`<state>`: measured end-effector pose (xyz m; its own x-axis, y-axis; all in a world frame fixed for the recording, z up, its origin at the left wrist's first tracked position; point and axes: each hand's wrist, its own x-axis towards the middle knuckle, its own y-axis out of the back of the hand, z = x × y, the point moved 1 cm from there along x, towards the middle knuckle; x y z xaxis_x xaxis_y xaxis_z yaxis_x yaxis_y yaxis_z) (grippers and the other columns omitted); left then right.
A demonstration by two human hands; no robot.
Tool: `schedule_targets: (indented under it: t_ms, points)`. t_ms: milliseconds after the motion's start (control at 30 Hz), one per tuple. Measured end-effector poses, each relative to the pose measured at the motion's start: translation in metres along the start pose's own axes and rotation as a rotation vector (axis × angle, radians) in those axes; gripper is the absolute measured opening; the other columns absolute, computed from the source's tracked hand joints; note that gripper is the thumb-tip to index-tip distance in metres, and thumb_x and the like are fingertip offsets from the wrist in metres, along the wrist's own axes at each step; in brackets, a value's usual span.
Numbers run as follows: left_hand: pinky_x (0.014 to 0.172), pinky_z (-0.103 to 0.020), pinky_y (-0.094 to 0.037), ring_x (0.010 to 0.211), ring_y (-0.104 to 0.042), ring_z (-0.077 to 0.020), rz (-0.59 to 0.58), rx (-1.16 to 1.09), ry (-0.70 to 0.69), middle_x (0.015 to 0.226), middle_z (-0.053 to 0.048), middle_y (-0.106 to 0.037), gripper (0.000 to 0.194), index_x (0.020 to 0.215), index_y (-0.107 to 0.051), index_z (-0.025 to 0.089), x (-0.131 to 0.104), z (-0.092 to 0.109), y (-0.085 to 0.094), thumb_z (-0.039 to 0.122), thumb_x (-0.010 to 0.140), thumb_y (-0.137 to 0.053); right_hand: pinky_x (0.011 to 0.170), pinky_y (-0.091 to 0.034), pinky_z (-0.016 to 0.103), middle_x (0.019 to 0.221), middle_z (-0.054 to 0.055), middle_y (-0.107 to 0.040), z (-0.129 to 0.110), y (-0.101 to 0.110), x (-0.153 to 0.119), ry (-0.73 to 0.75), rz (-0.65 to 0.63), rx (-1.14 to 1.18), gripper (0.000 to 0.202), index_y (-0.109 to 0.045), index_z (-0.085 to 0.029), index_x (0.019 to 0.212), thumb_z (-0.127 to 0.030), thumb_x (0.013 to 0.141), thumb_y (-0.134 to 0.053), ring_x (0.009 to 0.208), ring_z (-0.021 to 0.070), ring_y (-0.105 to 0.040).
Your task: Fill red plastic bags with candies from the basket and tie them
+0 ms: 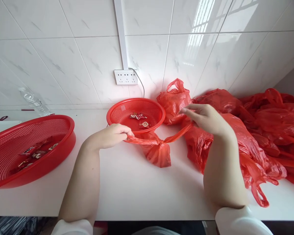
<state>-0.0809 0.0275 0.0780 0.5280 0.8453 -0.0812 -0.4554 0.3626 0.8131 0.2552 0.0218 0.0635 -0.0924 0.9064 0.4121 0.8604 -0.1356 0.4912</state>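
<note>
A small red plastic bag (159,153) with a knot in its neck is stretched between my hands, just above the white table. My left hand (110,135) is closed, pinching the bag's left handle end. My right hand (205,117) is at the end of the other handle, which runs up under its fingers; the index finger points out to the left and the gripping fingers are partly hidden. Right behind the bag stands a round red basket (112,112) with a few wrapped sweets (144,124) in it.
At the left lies a larger red basket (70,130) with several wrapped sweets (38,154). Filled red bags (271,120) are heaped at the right, one tied bag (173,101) beside the small basket. A clear bottle (35,101) and a wall socket (126,77) are at the back.
</note>
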Motion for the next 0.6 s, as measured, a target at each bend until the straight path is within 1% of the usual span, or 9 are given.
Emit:
schedule_targets:
  t_ms: [100,167,233,367,400,433,500,533,600]
  points:
    - [0.087,-0.035,-0.052,0.097,-0.066,-0.0224,-0.11,0.022,0.016,0.101,0.001,-0.073,0.025,0.089,-0.072,0.029,0.001,0.006,-0.008,0.026,0.076,-0.051,0.062,-0.043,0.031,0.078,0.003,-0.062,-0.004,-0.009,-0.001,-0.021,-0.061,-0.278,0.029,-0.071,-0.024,0.089,-0.049,0.086,-0.057,0.067,0.0176,-0.056]
    - [0.09,-0.036,-0.051,0.103,-0.064,-0.0225,-0.137,0.01,0.019,0.11,-0.001,-0.07,0.029,0.101,-0.07,0.029,-0.002,0.006,-0.009,0.027,0.078,-0.052,0.076,-0.046,0.035,0.099,0.007,-0.064,-0.013,-0.02,-0.005,0.056,-0.006,-0.363,0.028,-0.07,-0.024,0.098,-0.046,0.087,-0.057,0.087,0.0221,-0.06]
    - [0.093,-0.036,-0.05,0.11,-0.062,-0.0225,-0.152,-0.021,0.016,0.119,-0.003,-0.067,0.034,0.112,-0.065,0.03,-0.006,0.004,-0.006,0.029,0.08,-0.054,0.084,-0.046,0.037,0.108,0.009,-0.062,-0.022,-0.036,-0.013,0.135,-0.044,-0.372,0.032,-0.067,-0.024,0.108,-0.046,0.087,-0.058,0.097,0.0244,-0.06]
    - [0.097,-0.036,-0.049,0.118,-0.058,-0.0227,-0.15,-0.089,0.029,0.127,-0.003,-0.063,0.038,0.118,-0.062,0.032,-0.017,0.002,0.006,0.037,0.08,-0.061,0.077,-0.048,0.036,0.117,0.011,-0.062,-0.024,-0.076,-0.04,0.104,-0.441,-0.379,0.073,-0.048,-0.026,0.136,-0.049,0.072,-0.073,0.095,0.0272,-0.062]
    - [0.098,-0.036,-0.049,0.118,-0.058,-0.0233,-0.143,-0.105,0.034,0.126,-0.003,-0.064,0.038,0.117,-0.063,0.033,-0.019,0.002,0.009,0.04,0.08,-0.062,0.073,-0.047,0.034,0.115,0.011,-0.063,-0.021,-0.083,-0.047,0.071,-0.509,-0.41,0.075,-0.045,-0.026,0.139,-0.043,0.072,-0.073,0.092,0.0271,-0.063]
    - [0.098,-0.035,-0.049,0.118,-0.059,-0.0239,-0.134,-0.119,0.042,0.126,-0.002,-0.064,0.038,0.116,-0.064,0.033,-0.02,0.001,0.011,0.042,0.079,-0.062,0.068,-0.046,0.032,0.108,0.01,-0.066,-0.018,-0.087,-0.053,0.039,-0.548,-0.43,0.068,-0.046,-0.025,0.138,-0.035,0.076,-0.07,0.086,0.0253,-0.064]
    - [0.098,-0.036,-0.048,0.116,-0.06,-0.0253,-0.093,-0.123,0.067,0.124,-0.002,-0.065,0.039,0.114,-0.065,0.033,-0.02,0.0,0.012,0.049,0.078,-0.063,0.062,-0.043,0.028,0.087,0.005,-0.068,-0.011,-0.083,-0.061,0.005,-0.551,-0.39,0.043,-0.056,-0.025,0.126,-0.02,0.083,-0.054,0.071,0.0189,-0.063]
    - [0.098,-0.037,-0.048,0.115,-0.06,-0.0261,-0.061,-0.115,0.083,0.123,-0.003,-0.066,0.04,0.112,-0.066,0.032,-0.02,-0.002,0.011,0.052,0.078,-0.062,0.061,-0.043,0.026,0.08,0.002,-0.067,-0.008,-0.076,-0.063,0.006,-0.512,-0.326,0.036,-0.061,-0.024,0.117,-0.014,0.085,-0.047,0.066,0.0161,-0.061]
    - [0.096,-0.041,-0.048,0.111,-0.062,-0.0284,0.045,-0.101,0.109,0.117,-0.004,-0.068,0.043,0.111,-0.066,0.03,-0.017,-0.008,0.007,0.058,0.078,-0.058,0.064,-0.044,0.025,0.08,0.0,-0.066,-0.001,-0.049,-0.066,0.031,-0.359,-0.168,0.032,-0.063,-0.023,0.105,-0.011,0.084,-0.042,0.069,0.0143,-0.06]
